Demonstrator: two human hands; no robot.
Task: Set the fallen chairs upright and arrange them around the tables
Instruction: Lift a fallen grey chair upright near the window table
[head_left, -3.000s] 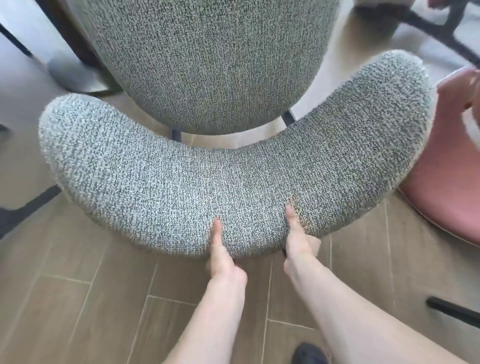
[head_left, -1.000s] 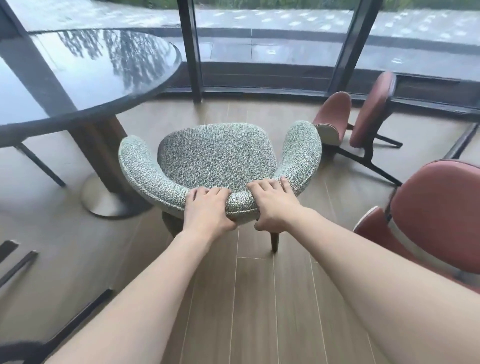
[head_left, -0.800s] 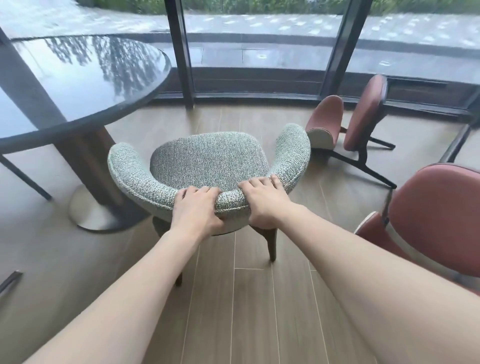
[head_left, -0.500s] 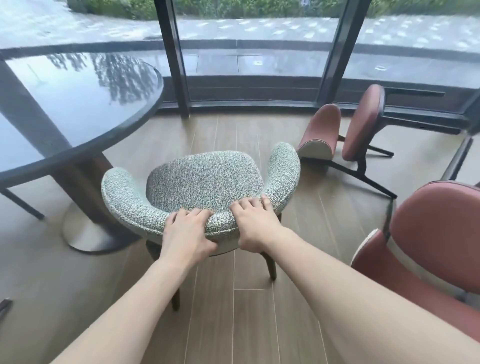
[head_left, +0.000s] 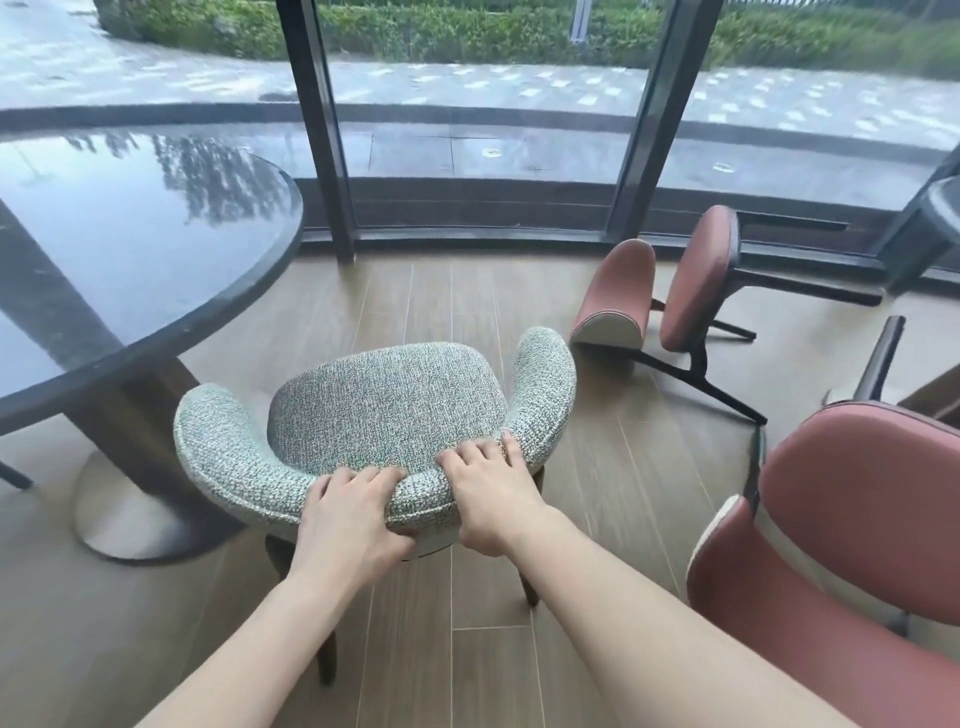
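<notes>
A grey-green tweed chair (head_left: 387, 405) stands upright on its legs in front of me, its curved backrest nearest me. My left hand (head_left: 350, 522) and my right hand (head_left: 488, 496) both grip the top of that backrest, fingers curled over it. The chair's seat faces the round dark glossy table (head_left: 156, 244) at the left. A pink chair (head_left: 691, 291) lies tipped on its side on the floor at the right, near the window. Another pink chair (head_left: 857, 509) is close at my right, tilted; its legs are hidden.
The table's pedestal base (head_left: 130, 514) sits just left of the grey chair. Tall window frames (head_left: 322, 130) run along the far side. The edge of a second dark table (head_left: 943, 208) shows at the far right. Wood-plank floor lies between the chairs.
The grey chair went from lying low under my hands to standing upright. Over the last second my view rose and the chair shifted slightly nearer the table, both hands still on the backrest.
</notes>
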